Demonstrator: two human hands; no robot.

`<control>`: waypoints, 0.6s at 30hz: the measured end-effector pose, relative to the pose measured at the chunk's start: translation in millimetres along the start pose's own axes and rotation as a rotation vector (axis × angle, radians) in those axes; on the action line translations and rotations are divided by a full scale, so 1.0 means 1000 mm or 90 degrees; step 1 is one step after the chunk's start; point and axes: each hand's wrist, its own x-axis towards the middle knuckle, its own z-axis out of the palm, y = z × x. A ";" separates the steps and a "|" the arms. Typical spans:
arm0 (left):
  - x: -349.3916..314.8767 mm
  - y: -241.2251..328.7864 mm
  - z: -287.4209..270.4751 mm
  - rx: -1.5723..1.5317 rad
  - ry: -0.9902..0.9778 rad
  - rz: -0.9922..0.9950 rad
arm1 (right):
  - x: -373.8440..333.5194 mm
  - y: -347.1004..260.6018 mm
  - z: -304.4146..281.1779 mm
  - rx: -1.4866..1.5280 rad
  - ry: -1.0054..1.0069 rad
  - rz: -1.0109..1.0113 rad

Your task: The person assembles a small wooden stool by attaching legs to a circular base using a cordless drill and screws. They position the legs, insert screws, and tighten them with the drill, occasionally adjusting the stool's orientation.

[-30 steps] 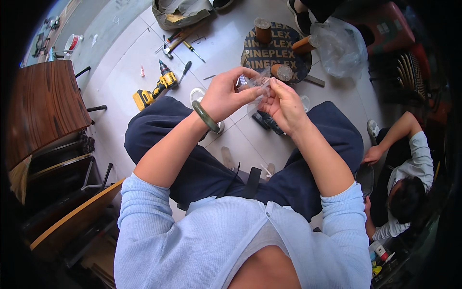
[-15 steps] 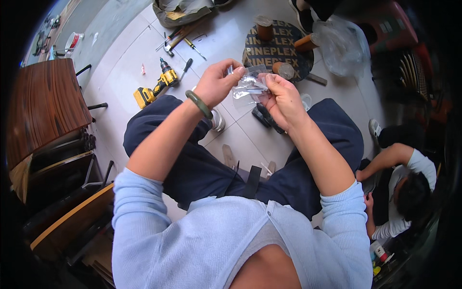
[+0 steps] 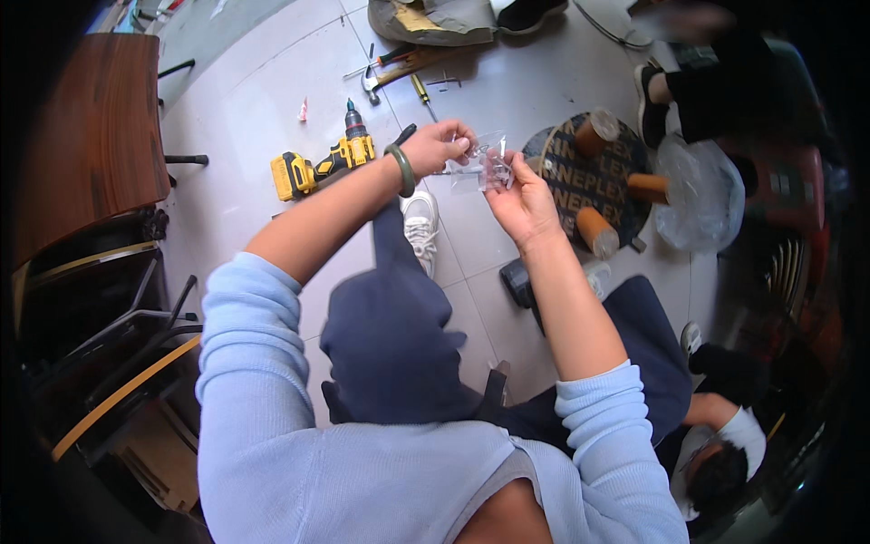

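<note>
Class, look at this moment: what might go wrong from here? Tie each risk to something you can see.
The clear bag between the left hand and right hand might slip, dropping its contents onto the floor.

The drill lies near the white shoe, so a careless step could knock it.

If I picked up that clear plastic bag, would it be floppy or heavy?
The clear plastic bag would probably flop: its film looks thin and creased. It's likely light: the right hand holds it by one side. Its shiny surface might slip.
</note>
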 end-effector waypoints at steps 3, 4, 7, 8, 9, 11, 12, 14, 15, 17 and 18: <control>0.036 -0.067 -0.019 -0.170 0.092 -0.030 | 0.062 0.015 -0.015 -0.027 0.029 -0.005; 0.047 -0.088 -0.024 -0.204 0.112 -0.016 | 0.081 0.020 -0.022 -0.027 0.029 0.006; 0.078 -0.143 -0.038 -0.241 0.210 -0.033 | 0.137 0.034 -0.047 -0.061 0.076 0.010; 0.086 -0.157 -0.042 -0.238 0.246 -0.041 | 0.155 0.039 -0.054 -0.104 0.127 0.003; 0.094 -0.168 -0.045 -0.153 0.294 -0.053 | 0.170 0.042 -0.061 -0.143 0.159 0.008; 0.103 -0.184 -0.056 0.036 0.384 -0.090 | 0.197 0.051 -0.070 -0.219 0.247 0.010; 0.106 -0.189 -0.058 0.082 0.415 -0.101 | 0.206 0.055 -0.071 -0.253 0.284 0.010; 0.109 -0.195 -0.060 0.191 0.477 -0.075 | 0.217 0.061 -0.069 -0.318 0.327 0.036; 0.109 -0.196 -0.059 0.251 0.505 -0.055 | 0.220 0.063 -0.065 -0.355 0.379 0.039; 0.108 -0.196 -0.055 0.286 0.539 -0.025 | 0.219 0.065 -0.056 -0.401 0.380 0.049; 0.107 -0.196 -0.052 0.321 0.565 0.000 | 0.216 0.067 -0.051 -0.428 0.381 0.042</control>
